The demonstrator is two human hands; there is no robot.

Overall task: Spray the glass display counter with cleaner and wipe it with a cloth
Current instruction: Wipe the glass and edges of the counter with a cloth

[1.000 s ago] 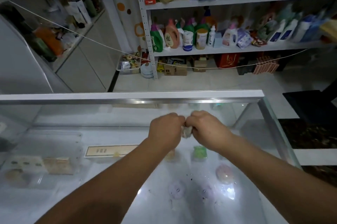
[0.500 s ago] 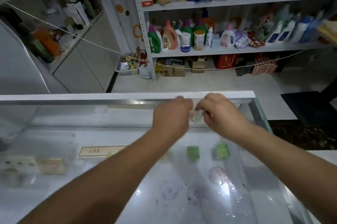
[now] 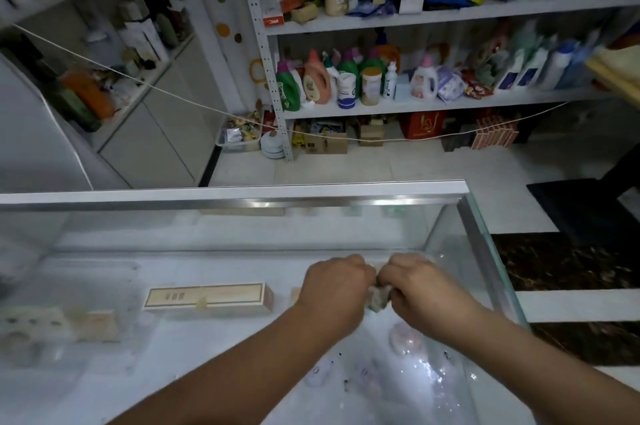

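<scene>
The glass display counter (image 3: 214, 251) fills the lower half of the view, with a metal rim along its far and right edges. My left hand (image 3: 334, 289) and my right hand (image 3: 419, 289) are side by side over the right part of the glass top. Both grip a small crumpled pale cloth (image 3: 378, 298) between them, most of it hidden inside the fists. Wet drops and glare show on the glass nearer me, to the right. No spray bottle is in sight.
Inside the case lie a long beige box (image 3: 207, 296) and small items at the left. Beyond the counter, white shelves (image 3: 450, 102) hold detergent bottles, with boxes on the floor. A string (image 3: 173, 95) crosses the aisle. A dark mat (image 3: 571, 206) lies right.
Both hands, still together on the cloth, went out to the far rim and have come back toward me over the glass, a little to the right.
</scene>
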